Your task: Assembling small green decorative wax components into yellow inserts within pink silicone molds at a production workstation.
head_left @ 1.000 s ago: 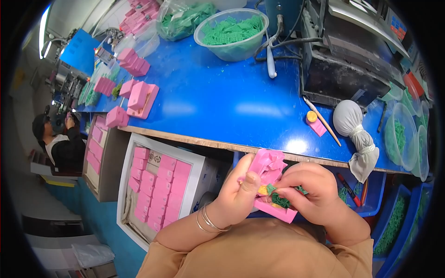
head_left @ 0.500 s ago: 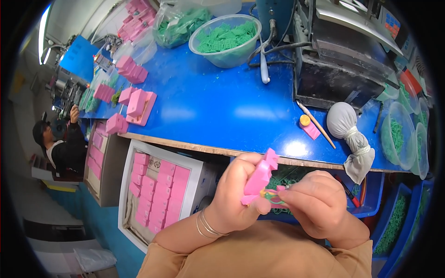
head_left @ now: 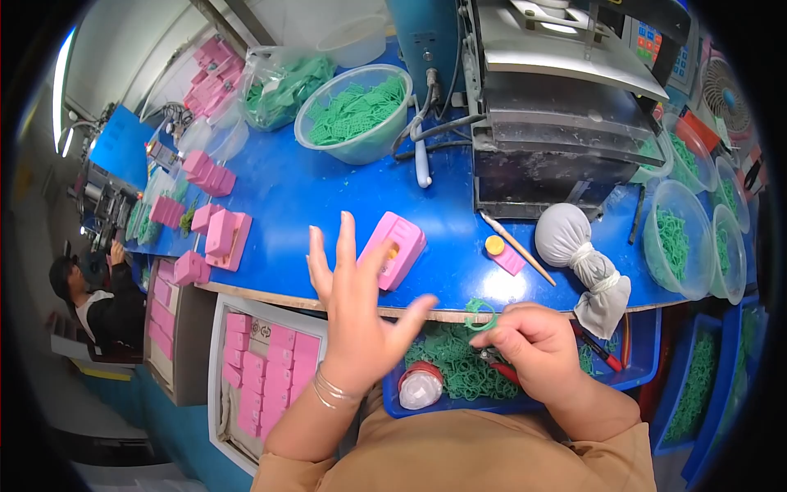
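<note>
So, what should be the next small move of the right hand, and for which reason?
I would probably lower the green ring into the blue tray: the right hand pinches it by the tray's far edge in this view, other green pieces are heaped inside, and the open left hand holds nothing.

One held green loop [head_left: 475,306], one grey pouch [head_left: 566,238], one fan [head_left: 726,97].

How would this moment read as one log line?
Left hand: open, spread | Right hand: pinching green ring | Blue table: pink mold near left hand
</note>
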Demonstrator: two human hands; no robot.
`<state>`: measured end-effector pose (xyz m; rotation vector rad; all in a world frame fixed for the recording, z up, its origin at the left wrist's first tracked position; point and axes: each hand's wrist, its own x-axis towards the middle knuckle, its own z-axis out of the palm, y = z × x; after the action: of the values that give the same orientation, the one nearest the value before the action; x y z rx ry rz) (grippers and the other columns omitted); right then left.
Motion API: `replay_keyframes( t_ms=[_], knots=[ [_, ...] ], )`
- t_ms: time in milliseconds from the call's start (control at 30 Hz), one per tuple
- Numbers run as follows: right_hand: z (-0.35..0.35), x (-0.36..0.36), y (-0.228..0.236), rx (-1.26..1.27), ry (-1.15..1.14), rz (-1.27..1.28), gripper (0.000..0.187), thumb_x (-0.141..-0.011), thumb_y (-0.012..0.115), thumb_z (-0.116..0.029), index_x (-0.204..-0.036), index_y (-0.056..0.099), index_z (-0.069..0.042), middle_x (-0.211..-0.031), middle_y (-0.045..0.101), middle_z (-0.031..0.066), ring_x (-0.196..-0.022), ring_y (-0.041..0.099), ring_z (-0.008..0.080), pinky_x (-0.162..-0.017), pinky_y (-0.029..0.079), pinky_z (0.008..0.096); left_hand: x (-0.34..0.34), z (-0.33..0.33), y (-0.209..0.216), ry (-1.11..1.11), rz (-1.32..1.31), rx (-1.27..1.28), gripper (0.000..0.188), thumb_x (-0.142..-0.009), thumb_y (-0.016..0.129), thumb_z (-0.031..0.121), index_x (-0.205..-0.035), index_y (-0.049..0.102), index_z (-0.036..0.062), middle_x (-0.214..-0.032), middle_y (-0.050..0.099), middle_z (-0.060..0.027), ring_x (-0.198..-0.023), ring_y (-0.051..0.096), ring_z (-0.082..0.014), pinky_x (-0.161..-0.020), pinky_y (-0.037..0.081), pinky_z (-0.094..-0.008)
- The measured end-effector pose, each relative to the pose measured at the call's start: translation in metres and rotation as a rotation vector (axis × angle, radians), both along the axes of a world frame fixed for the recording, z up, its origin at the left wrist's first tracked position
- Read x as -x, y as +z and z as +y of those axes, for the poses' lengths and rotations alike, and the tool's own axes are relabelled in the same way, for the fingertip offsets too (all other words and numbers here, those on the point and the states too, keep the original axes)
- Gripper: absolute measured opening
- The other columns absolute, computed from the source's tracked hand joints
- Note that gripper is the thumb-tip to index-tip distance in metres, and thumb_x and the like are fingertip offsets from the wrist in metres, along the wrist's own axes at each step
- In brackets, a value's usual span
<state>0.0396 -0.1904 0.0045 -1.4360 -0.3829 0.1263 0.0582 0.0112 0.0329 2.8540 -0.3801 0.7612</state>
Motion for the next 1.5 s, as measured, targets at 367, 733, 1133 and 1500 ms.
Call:
replay_keyframes(
  t_ms=[367,733,1133,1500],
  knots=[
    [0.009,0.000,0.008,0.270,0.044,-0.376,0.007,-0.084,0.053,-0.003,-0.087,0.057,0.002,-0.071,0.052,0.0134,-0.063,0.051,0.0282,-0.057,0.041,0.0375,0.036,-0.034,-0.016,-0.433,0.722,1.642,0.013,-0.084,0.056,-0.007,-0.097,0.060,-0.0061,-0.099,0.050,-0.0086,-0.090,0.055,-0.0152,-0.076,0.048,-0.0251],
    [0.002,0.005,0.005,-0.029,0.269,0.425,0.014,-0.084,0.049,-0.005,-0.071,0.048,0.000,-0.061,0.043,0.0062,-0.057,0.044,0.0173,-0.051,0.037,0.0334,0.029,-0.025,-0.009,-0.575,0.185,0.592,0.019,-0.074,0.064,-0.005,-0.092,0.064,0.0007,-0.084,0.055,-0.0062,-0.073,0.055,-0.0178,-0.060,0.045,-0.0296],
    [-0.011,0.004,0.007,0.220,-0.038,-0.063,0.017,-0.074,0.069,-0.002,-0.085,0.057,-0.003,-0.069,0.052,0.0042,-0.052,0.042,0.0134,-0.049,0.035,0.0285,0.029,-0.027,-0.010,-0.487,0.406,0.692,0.020,-0.073,0.065,-0.003,-0.092,0.066,0.0040,-0.078,0.055,-0.0048,-0.068,0.052,-0.0180,-0.058,0.043,-0.0280],
    [-0.011,0.002,0.008,0.309,-0.054,-0.365,0.016,-0.073,0.066,0.005,-0.087,0.060,0.000,-0.080,0.060,0.0106,-0.064,0.057,0.0175,-0.053,0.045,0.0263,0.031,-0.029,-0.011,-0.555,0.276,0.714,0.042,-0.067,0.072,-0.003,-0.107,0.061,0.0018,-0.089,0.058,-0.0080,-0.074,0.056,-0.0196,-0.064,0.047,-0.0285]
  ],
)
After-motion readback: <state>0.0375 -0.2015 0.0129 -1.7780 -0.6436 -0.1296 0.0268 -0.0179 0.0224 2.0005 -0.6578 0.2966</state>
